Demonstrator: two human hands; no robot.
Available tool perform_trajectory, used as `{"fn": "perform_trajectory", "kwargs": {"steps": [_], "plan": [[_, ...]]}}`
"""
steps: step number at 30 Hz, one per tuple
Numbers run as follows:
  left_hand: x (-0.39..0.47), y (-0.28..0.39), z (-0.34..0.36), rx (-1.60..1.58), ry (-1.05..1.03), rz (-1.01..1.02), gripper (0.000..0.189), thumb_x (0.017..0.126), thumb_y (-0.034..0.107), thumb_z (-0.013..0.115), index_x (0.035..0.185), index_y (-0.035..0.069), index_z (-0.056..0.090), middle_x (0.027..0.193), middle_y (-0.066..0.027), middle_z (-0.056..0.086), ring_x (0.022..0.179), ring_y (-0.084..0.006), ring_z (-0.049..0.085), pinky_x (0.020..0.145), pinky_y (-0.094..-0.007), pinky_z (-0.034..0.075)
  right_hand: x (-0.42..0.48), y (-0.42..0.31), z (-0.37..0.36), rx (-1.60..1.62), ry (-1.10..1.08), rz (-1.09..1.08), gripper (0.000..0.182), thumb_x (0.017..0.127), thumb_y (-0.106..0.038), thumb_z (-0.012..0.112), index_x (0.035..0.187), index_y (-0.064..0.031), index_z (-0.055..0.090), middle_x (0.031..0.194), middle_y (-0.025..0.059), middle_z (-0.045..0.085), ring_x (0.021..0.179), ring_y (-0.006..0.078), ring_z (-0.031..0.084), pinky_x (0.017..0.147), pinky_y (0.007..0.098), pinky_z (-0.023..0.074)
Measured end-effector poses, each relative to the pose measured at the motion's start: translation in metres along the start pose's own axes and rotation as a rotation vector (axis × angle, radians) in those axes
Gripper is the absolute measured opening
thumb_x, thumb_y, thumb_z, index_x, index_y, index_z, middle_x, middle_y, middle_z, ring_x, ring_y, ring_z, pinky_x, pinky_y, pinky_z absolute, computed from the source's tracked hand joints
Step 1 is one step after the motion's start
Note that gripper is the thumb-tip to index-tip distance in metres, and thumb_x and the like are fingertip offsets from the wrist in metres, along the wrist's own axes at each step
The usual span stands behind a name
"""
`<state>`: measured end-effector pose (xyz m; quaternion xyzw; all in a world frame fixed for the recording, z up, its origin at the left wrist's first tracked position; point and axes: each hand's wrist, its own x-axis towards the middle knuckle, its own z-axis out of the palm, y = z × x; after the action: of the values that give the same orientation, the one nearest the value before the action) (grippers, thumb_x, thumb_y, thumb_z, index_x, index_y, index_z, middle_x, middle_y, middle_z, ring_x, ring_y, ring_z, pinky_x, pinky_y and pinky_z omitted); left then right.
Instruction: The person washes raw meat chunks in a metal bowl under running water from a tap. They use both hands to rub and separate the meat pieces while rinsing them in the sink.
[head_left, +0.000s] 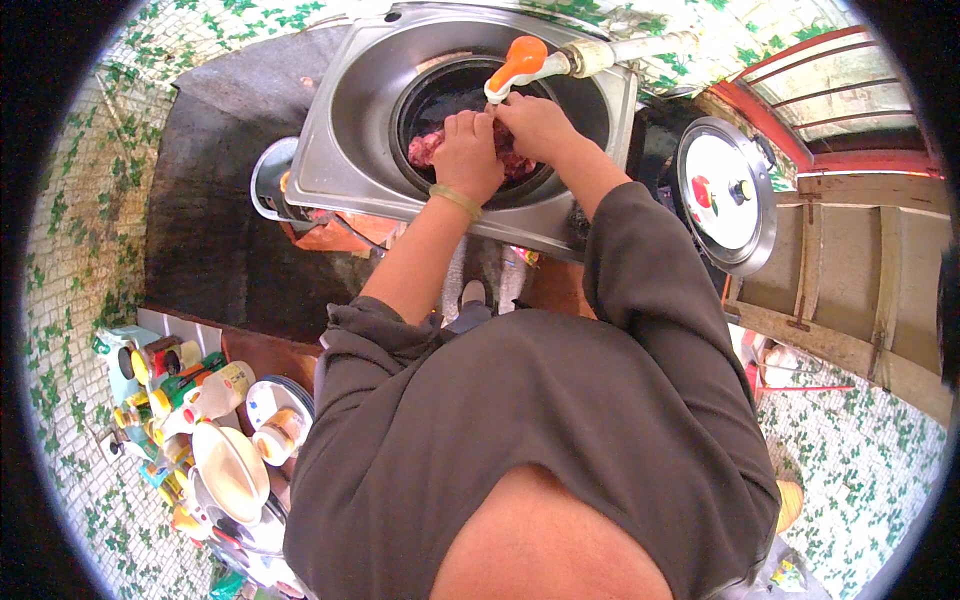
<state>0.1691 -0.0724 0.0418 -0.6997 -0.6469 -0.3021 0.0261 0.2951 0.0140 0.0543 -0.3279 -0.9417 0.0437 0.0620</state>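
Pieces of raw red meat (426, 148) lie in a dark round basin (405, 112) inside the stainless-steel sink (349, 97). My left hand (469, 154) is curled over the meat and grips it from above. Close beside it, my right hand (532, 124) is bent over more of the meat, its fingertips partly hidden under the tap spout. The tap has an orange lever (525, 58) and sits directly above both hands. Whether water runs from it is hard to tell.
A white pipe (637, 49) feeds the tap from the wall. On the right stands a pot lid (724, 191) with a black knob. Left of the sink is a metal bucket-like container (266, 184). Bottles (225, 390), bowls (229, 469) and plates (262, 401) crowd the lower left.
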Motion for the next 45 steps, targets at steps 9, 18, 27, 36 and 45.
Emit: {"fn": "perform_trajectory", "kwargs": {"steps": [9,18,27,36,45], "plan": [[0.014,-0.025,-0.004,-0.178,-0.153,0.019,0.045,0.058,0.011,0.069,0.098,0.006,0.051,0.096,-0.0133,0.054,0.095,-0.0334,0.052,0.082,-0.0405,0.046,0.002,0.0,0.001,-0.024,-0.078,0.028,0.054,0.066,-0.01,0.067,0.117,-0.0153,0.052,0.097,0.0157,0.058,0.087,0.0339,0.061,0.071,0.0429,0.0512],[0.038,-0.045,-0.021,-0.39,-0.421,0.046,0.042,0.055,0.01,0.068,0.096,0.005,0.056,0.095,-0.0142,0.058,0.093,-0.031,0.056,0.082,-0.0376,0.046,0.003,0.004,0.003,0.017,-0.042,-0.005,0.049,0.066,-0.011,0.067,0.112,-0.0159,0.052,0.096,0.0158,0.057,0.086,0.0343,0.061,0.072,0.0438,0.0507],[0.052,-0.063,-0.024,-0.666,-0.566,-0.04,0.038,0.055,0.006,0.067,0.092,0.006,0.057,0.083,-0.0092,0.06,0.077,-0.0215,0.058,0.074,-0.0296,0.047,0.004,0.01,0.01,0.036,-0.019,-0.02,0.051,0.065,-0.008,0.068,0.112,-0.0162,0.05,0.095,0.0152,0.056,0.085,0.0349,0.061,0.069,0.0441,0.0512],[0.049,-0.083,-0.008,-1.055,-0.637,-0.307,0.041,0.054,0.0,0.064,0.094,0.007,0.056,0.083,-0.0023,0.057,0.077,-0.0132,0.054,0.071,-0.0253,0.046,0.007,0.01,0.005,0.051,-0.071,0.008,0.054,0.063,-0.006,0.07,0.112,-0.0164,0.05,0.097,0.0155,0.056,0.086,0.0354,0.061,0.07,0.0438,0.0517],[0.043,-0.078,-0.01,-1.413,-0.578,-0.472,0.042,0.055,-0.009,0.059,0.094,0.003,0.052,0.087,-0.0051,0.057,0.078,-0.0147,0.057,0.069,-0.0248,0.049,0.008,0.014,0.006,0.053,-0.088,0.013,0.054,0.064,-0.005,0.067,0.113,-0.0172,0.049,0.1,0.0152,0.056,0.086,0.0352,0.061,0.071,0.0438,0.0515]]}}
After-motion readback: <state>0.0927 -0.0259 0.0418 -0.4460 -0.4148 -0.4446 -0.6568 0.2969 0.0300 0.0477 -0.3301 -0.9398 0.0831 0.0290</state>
